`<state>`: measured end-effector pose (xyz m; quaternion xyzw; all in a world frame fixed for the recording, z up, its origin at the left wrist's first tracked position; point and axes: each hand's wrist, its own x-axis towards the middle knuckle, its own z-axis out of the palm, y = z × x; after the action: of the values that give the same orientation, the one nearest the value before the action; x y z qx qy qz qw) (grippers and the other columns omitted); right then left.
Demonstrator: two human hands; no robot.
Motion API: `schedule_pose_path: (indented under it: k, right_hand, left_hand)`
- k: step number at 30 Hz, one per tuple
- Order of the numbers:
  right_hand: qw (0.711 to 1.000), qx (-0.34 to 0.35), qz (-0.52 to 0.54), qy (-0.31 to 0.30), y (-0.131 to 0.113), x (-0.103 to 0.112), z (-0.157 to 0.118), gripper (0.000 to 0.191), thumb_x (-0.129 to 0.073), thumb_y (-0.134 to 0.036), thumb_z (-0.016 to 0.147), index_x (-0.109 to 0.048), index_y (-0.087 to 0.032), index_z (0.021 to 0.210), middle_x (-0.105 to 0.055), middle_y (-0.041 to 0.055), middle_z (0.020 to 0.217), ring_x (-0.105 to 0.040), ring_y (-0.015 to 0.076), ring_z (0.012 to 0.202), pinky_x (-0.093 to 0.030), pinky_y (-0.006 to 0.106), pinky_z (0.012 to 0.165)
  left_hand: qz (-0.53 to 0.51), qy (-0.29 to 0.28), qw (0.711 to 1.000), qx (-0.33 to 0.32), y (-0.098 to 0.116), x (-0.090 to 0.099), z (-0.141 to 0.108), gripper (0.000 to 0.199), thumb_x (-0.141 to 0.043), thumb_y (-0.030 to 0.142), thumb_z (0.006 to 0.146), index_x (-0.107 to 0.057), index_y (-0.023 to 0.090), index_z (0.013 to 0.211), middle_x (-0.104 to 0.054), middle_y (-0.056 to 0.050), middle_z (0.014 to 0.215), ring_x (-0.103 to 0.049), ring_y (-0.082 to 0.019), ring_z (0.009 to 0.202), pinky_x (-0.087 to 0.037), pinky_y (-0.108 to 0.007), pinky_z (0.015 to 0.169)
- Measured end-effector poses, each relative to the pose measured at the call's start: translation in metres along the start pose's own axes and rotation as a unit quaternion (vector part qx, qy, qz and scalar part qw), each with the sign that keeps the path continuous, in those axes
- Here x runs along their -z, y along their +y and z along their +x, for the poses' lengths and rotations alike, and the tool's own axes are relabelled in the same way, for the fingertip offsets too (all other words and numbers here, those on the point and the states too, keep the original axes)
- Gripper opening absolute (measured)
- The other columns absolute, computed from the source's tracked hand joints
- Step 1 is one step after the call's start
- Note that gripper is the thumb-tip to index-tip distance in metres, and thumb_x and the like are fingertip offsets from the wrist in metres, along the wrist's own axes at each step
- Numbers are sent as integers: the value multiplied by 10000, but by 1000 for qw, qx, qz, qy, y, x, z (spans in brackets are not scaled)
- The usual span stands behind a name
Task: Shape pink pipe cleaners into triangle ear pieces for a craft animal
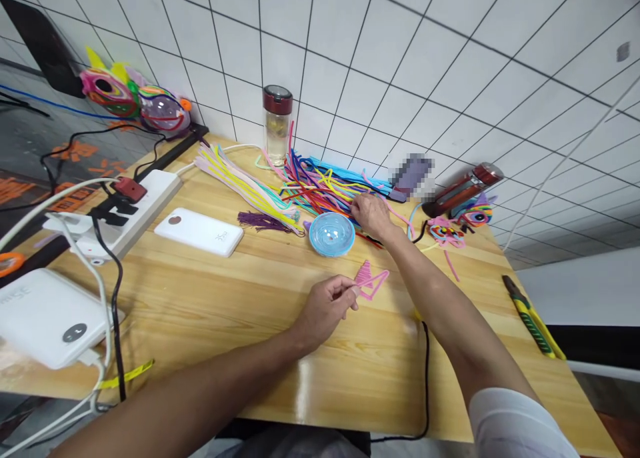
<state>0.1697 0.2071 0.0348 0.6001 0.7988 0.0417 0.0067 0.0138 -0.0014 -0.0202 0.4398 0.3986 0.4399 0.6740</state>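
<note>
My left hand [333, 306] pinches a bent pink pipe cleaner shape [373, 281] above the table; one part is wound into a ribbed triangle, the other is an open zigzag outline. My right hand [371, 215] is at the right part of a loose pile of coloured pipe cleaners [320, 185]. Its fingers are curled down among the strands, and whatever lies between the fingertips is hidden. Just left of that hand stands a small blue bowl [332, 235]. A bundle of pale and yellow pipe cleaners [245, 181] lies farther left, with short purple pieces [263, 221] beside it.
White power banks [199, 232] and a power strip [143, 208] with cables occupy the left side. A glass bottle [277, 125] stands near the tiled wall. Rightward are a phone [411, 177], a red flask [465, 188], pipe cleaner figures [447, 232] and a green-yellow cutter [533, 321].
</note>
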Motion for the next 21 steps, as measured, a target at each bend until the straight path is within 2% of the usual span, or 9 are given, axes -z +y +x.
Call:
schedule_pose_path:
  k: [9,21]
  right_hand:
    - [999,-13,15,-25,10,-5,13,291,-506,-156,1026,-783,-112,1105,-823,187,1131,-718,263,945,-439,326,782]
    - [997,-63,48,13,9,-13,26,291,-496,-172,1012,-778,-129,1074,-827,173,1076,-707,257,903,-452,321,774]
  left_hand:
    - [-2,0,1000,9,-2,0,0,276,-689,437,871,-734,168,914,-686,-2,719,-517,-111,585,-416,-251,562]
    - [-13,1,1000,7,1,-1,0,289,-685,444,849,-736,166,909,-680,-3,708,-508,-104,566,-405,-247,548]
